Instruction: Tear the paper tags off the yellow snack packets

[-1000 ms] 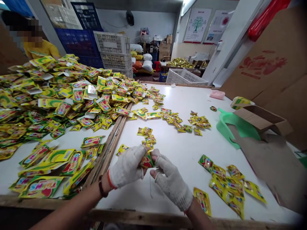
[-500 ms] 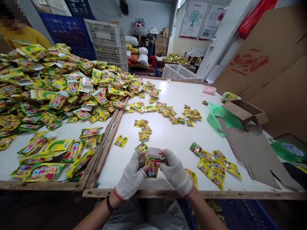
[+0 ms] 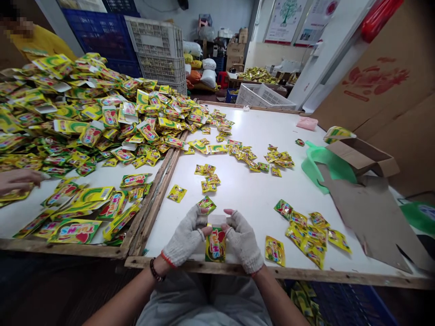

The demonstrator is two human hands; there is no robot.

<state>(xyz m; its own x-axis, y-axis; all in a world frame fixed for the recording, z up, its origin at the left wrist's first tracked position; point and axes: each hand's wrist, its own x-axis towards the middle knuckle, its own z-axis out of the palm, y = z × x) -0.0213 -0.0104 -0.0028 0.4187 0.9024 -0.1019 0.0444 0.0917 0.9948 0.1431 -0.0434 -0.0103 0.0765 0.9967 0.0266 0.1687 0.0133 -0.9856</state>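
Near the table's front edge stands a small green and yellow candy box (image 3: 215, 246), its printed front toward me and its pale top flap raised. My left hand (image 3: 185, 237), in a white fingerless glove, pinches the box's left side with thumb and fingers. My right hand (image 3: 245, 240), gloved alike, grips the right upper side. A green sachet (image 3: 207, 204) lies just beyond my left fingertips. To the right of my right hand is a yellow sachet (image 3: 275, 250), with a cluster of sachets (image 3: 307, 237) farther right. The inside of the box is hidden.
A large heap of candy boxes (image 3: 112, 115) covers the left table, behind a wooden edge strip (image 3: 152, 199). A co-worker's hand (image 3: 20, 180) reaches in there. On the right lie a green dustpan-like scoop (image 3: 314, 167), an open carton (image 3: 363, 156) and flat cardboard (image 3: 360, 213).
The box now shows more of its printed front, and both my hands sit around its upper part. A co-worker's hand has appeared at the left. The view has shifted slightly.
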